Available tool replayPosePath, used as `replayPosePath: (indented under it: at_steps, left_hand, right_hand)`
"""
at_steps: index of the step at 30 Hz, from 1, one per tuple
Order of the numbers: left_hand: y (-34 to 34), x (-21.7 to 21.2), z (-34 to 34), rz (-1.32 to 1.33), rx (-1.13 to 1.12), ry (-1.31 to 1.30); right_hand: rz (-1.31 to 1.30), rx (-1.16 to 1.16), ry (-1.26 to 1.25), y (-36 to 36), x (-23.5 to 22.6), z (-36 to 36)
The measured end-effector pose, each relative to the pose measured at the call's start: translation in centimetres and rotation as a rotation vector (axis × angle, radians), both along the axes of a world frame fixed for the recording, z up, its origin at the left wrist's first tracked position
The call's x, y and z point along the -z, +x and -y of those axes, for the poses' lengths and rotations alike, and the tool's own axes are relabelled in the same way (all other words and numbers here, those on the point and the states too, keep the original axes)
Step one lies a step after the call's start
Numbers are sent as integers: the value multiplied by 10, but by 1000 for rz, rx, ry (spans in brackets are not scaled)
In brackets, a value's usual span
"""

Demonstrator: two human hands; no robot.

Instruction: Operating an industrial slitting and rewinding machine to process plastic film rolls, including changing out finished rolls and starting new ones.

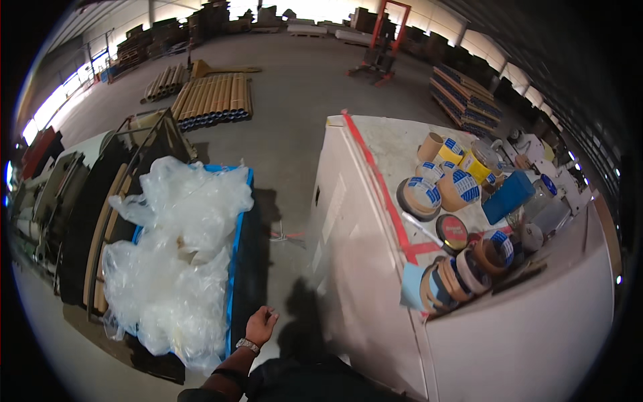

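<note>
My left hand (261, 326), with a metal-banded wristwatch (248, 346) at its wrist, hangs over the floor beside a blue-edged bin (236, 268). Its fingers are loosely curled together, and nothing shows in them. A heap of crumpled clear plastic film (181, 261) fills the bin and bulges over its sides, apart from the hand. My right hand is out of the picture. To the right stands a white worktop (382, 134) with red tape along its edge. On it are several rolls of tape (461, 189), a white marker (422, 228) and a blue box (508, 196).
Brown cardboard tubes (213, 97) lie in rows on the far floor near a yellow pallet jack (207, 68). A red lifting stacker (385, 43) stands at the back. Stacked boards (465, 98) are behind the worktop. Machinery (57, 208) lines the left side.
</note>
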State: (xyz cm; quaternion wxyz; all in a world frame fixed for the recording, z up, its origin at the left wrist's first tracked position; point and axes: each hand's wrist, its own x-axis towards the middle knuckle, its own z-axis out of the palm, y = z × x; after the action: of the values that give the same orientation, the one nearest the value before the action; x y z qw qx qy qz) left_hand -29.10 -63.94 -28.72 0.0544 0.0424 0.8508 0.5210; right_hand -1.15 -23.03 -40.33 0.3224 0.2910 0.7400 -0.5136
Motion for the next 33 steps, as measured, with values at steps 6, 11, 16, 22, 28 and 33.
replayPosePath:
  at_steps: [6,11,16,22,28,33]
  left_hand:
    - [-121,14,-38,100,168,-194]
    - [-228,44,-74,217,406,-336]
    - [-331,100,-103,137,657,-391]
    - [-442,73,-148,146,844,-320]
    - [-495,85,-155,211,888,-379]
    - [-505,93,-155,247,902,-384]
  right_hand:
    - [-37,131,5,-91,-6,-11]
    - [-63,268,17,-156,-8,-4]
    - [-14,416,90,-193,-18,21]
    - [122,656,176,-195,-53,97]
    - [207,790,236,-204,-87,159]
    - [255,850,254,-202,-100,194]
